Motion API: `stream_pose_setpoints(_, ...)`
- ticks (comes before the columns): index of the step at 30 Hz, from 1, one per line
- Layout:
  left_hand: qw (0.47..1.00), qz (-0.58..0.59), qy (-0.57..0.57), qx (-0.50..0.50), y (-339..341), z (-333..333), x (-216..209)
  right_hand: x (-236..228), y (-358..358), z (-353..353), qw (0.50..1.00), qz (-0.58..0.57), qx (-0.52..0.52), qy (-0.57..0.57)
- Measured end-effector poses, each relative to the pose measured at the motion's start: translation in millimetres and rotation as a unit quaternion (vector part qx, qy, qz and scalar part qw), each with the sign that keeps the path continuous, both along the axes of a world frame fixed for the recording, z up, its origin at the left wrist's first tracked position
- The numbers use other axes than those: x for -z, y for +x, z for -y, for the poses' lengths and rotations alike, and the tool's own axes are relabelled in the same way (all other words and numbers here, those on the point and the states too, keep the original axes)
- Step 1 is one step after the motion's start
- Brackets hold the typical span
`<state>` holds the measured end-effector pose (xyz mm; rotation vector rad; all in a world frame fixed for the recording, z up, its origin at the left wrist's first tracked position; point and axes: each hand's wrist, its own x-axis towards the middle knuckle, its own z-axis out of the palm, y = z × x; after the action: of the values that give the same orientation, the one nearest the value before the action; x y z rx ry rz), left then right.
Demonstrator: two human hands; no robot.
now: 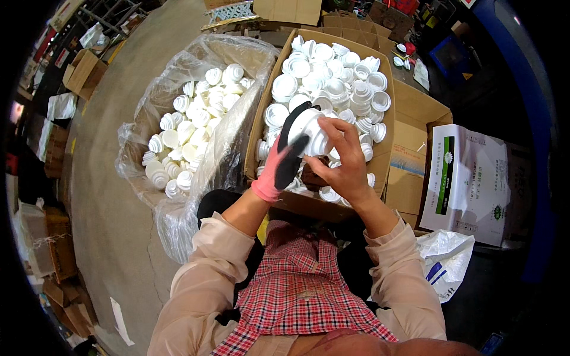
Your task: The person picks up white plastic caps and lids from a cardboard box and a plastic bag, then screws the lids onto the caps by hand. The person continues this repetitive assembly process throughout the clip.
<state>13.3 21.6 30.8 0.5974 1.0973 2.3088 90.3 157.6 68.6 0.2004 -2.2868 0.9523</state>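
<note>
My left hand (285, 163), in a pink and black glove, grips a white plastic stepped, round cap-like piece (307, 132) from the left. My bare right hand (350, 169) holds the same piece at its right side, thumb and fingers bent around its ringed end. Both hands are above the near part of a cardboard box (312, 206) full of similar white pieces (335, 89). These lie loose at various angles, some showing hollow ends. The fingertips on the far side of the held piece are partly hidden.
Left of the box, a clear plastic bag (234, 133) lines a container holding more white pieces (187, 130). A white printed carton (469, 184) stands at the right, near a crumpled white sack (446, 258). Cardboard (288, 10) lies at the back; boxes (86, 74) line the far left.
</note>
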Motion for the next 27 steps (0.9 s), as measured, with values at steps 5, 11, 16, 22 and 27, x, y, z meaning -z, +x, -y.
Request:
stream_pose_setpoints(5,0.995,-0.069,-0.078,0.014,-1,1,-18,11,-7,-7,0.952,0.028,-0.061,-0.300)
stream_pose_setpoints(11,0.955,-0.194,-0.225,-0.022,12,-15,6,38,-21,-27,0.954,0.070,0.077,-0.280)
stream_pose_setpoints(16,0.826,-0.367,-0.400,-0.152,24,-14,23,38,-21,-35,0.950,0.111,0.114,-0.269)
stream_pose_setpoints(22,0.972,-0.076,-0.221,-0.037,-9,-10,39,45,-27,-50,0.822,0.197,-0.035,-0.533)
stream_pose_setpoints(27,0.974,0.205,-0.019,0.095,-22,0,14,33,-15,-46,0.891,0.173,-0.186,-0.377)
